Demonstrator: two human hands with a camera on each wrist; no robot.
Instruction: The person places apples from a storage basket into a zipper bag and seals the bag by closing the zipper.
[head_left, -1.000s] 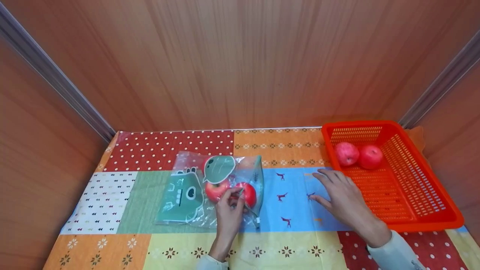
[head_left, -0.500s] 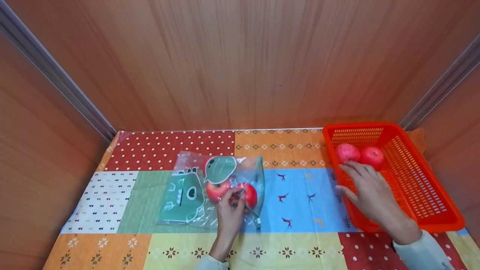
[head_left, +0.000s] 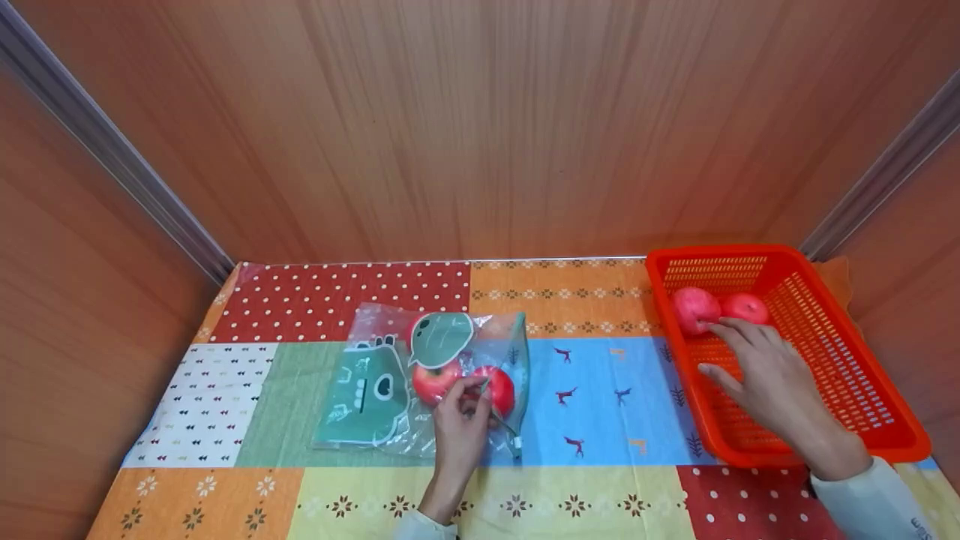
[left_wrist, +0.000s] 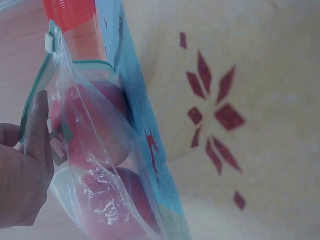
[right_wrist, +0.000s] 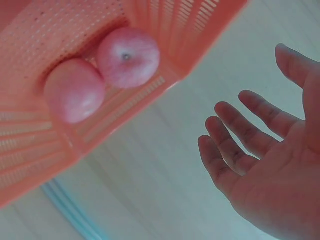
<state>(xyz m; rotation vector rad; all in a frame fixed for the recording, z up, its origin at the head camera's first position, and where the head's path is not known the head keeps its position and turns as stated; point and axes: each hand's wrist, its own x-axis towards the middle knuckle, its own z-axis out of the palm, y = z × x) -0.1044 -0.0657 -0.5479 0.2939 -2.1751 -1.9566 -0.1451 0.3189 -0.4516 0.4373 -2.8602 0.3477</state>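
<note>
A clear zip bag [head_left: 371, 397] with a green cartoon print lies flat-side down, holding red apples [head_left: 431, 384]; the print partly hides one. My left hand [head_left: 461, 431] pinches the bag's green-edged mouth between thumb and fingers, lifting that edge, as the left wrist view shows beside the white slider [left_wrist: 49, 43]. Over the orange-red plastic basket [head_left: 889, 450], my right hand [head_left: 780, 386] is held with fingers spread and nothing in them. Its fingertips overlap the near side of two apples [head_left: 691, 309] in the basket's far left corner. Both apples [right_wrist: 75, 92] show whole in the right wrist view.
A patchwork-print cloth [head_left: 337, 292] covers the table. Wood-grain panels [head_left: 480, 135] stand behind and on both sides. The basket stands at the right, near the right panel, with a stretch of blue cloth [head_left: 592, 375] between it and the bag.
My right hand has moved right, from above the blue cloth to over the basket near the apples. My left hand keeps its pinch on the bag's mouth, and the bag has stayed in place.
</note>
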